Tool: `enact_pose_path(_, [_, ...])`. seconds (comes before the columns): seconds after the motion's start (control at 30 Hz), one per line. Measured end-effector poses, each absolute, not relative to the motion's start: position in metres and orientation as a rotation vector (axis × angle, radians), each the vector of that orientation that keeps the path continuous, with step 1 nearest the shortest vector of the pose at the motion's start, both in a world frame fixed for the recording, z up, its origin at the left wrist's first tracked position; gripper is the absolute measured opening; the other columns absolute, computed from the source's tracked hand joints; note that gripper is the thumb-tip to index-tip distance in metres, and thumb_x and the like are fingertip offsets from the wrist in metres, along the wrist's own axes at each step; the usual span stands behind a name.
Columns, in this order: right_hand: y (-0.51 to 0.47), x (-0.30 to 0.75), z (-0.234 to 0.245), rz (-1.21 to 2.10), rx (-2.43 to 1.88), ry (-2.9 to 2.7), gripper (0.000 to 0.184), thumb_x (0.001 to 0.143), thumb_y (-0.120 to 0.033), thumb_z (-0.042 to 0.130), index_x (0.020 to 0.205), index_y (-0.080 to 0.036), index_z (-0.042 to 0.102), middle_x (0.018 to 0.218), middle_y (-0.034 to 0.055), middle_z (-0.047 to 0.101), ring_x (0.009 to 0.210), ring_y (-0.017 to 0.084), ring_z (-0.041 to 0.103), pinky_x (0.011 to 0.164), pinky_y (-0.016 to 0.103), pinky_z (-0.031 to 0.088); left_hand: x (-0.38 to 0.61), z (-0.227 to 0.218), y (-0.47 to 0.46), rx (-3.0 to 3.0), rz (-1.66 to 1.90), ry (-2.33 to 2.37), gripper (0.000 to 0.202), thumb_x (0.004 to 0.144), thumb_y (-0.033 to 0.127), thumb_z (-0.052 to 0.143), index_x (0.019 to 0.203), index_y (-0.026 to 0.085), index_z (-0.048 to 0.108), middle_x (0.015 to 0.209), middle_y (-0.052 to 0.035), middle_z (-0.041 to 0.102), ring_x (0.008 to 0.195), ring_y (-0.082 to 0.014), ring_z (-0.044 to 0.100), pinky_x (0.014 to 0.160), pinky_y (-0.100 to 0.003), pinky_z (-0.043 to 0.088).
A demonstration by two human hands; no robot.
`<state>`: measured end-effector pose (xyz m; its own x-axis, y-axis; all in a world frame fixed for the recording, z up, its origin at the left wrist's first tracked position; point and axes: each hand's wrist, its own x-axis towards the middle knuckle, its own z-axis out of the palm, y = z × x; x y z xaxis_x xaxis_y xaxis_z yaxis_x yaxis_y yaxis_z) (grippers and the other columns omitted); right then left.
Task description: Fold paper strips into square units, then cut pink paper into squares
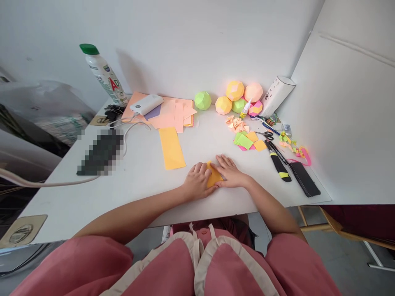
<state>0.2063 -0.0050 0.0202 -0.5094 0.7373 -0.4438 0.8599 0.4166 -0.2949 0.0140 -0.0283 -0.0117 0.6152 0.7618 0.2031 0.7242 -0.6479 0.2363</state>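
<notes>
A small folded piece of orange paper (214, 177) lies on the white desk between my hands. My left hand (199, 181) rests on its left side, fingers curled and pressed onto it, thumb along the near edge. From the right, my right hand (231, 172) lies with its fingers stretched out on the desk, its thumb at the paper's right edge. A small greyish edge shows beside that thumb; I cannot tell what it is. To the left of my hands is a longer orange paper strip (173, 149).
Paper balls (235, 90) stand at the wall near a glue bottle (246, 109). Paper squares (245, 142), scissors (268, 135), a utility knife (279, 165) and a black case (305, 179) lie right. A power bank (147, 104) sits on peach sheets (166, 119); a tall bottle (106, 78) stands left.
</notes>
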Motion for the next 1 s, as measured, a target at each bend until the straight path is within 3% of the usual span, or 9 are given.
enact_pose_path(0.2, [-0.002, 0.207, 0.025, -0.743, 1.403, 2.408, 0.089, 0.079, -0.057, 0.057, 0.149, -0.022, 0.015, 0.156, 0.0069, -0.015, 0.141, 0.029, -0.018, 0.114, 0.046, -0.003, 0.01, -0.002, -0.028, 2.647, 0.24, 1.206, 0.047, 0.081, 0.051, 0.052, 0.11, 0.015, 0.053, 0.123, -0.0181, 0.046, 0.111, -0.0344, 0.043, 0.093, -0.048, 0.036])
enact_pose_path(0.43, [0.0, 0.216, 0.023, -0.783, 1.366, 2.496, 0.08, 0.08, -0.046, 0.062, 0.146, -0.018, 0.028, 0.157, 0.0103, -0.005, 0.143, 0.029, -0.012, 0.115, 0.048, 0.002, 0.001, 0.008, -0.022, 2.557, 0.005, 1.137, 0.062, 0.078, 0.051, 0.056, 0.129, 0.018, 0.042, 0.138, -0.0158, 0.036, 0.128, -0.0354, 0.031, 0.103, -0.048, 0.03])
enact_pose_path(0.6, [-0.013, 0.226, 0.023, -0.611, 1.281, 2.844, 0.051, 0.079, -0.035, 0.066, 0.126, -0.018, 0.056, 0.151, 0.0131, 0.029, 0.141, 0.027, 0.019, 0.115, 0.048, 0.015, -0.001, 0.006, -0.021, 2.581, 0.025, 1.117, 0.063, 0.079, 0.052, 0.055, 0.129, 0.015, 0.043, 0.136, -0.0168, 0.036, 0.127, -0.0348, 0.032, 0.103, -0.048, 0.03])
enact_pose_path(0.77, [-0.036, 0.217, 0.022, -0.138, 0.975, 3.133, 0.023, 0.086, -0.012, 0.051, 0.103, -0.017, 0.065, 0.127, 0.0144, 0.057, 0.122, 0.025, 0.048, 0.102, 0.051, 0.038, -0.005, 0.0, -0.019, 2.671, 0.109, 1.045, 0.063, 0.079, 0.057, 0.053, 0.126, 0.015, 0.045, 0.131, -0.0172, 0.041, 0.122, -0.0347, 0.036, 0.101, -0.048, 0.032])
enact_pose_path(0.87, [-0.042, 0.213, 0.016, 0.008, 0.832, 3.131, 0.022, 0.088, -0.006, 0.045, 0.094, -0.015, 0.064, 0.11, 0.0134, 0.064, 0.11, 0.023, 0.056, 0.089, 0.044, 0.049, -0.007, -0.005, -0.018, 2.706, 0.126, 1.016, 0.068, 0.078, 0.062, 0.052, 0.126, 0.014, 0.045, 0.13, -0.0173, 0.041, 0.122, -0.0345, 0.036, 0.102, -0.047, 0.031])
enact_pose_path(1.0, [-0.038, 0.215, 0.009, 0.064, 0.8, 3.148, 0.02, 0.089, -0.006, 0.044, 0.089, -0.014, 0.063, 0.103, 0.0131, 0.065, 0.103, 0.021, 0.058, 0.081, 0.038, 0.052, -0.007, -0.01, -0.017, 2.722, 0.199, 1.018, 0.072, 0.074, 0.068, 0.051, 0.123, 0.016, 0.047, 0.127, -0.0169, 0.043, 0.118, -0.035, 0.037, 0.1, -0.049, 0.032])
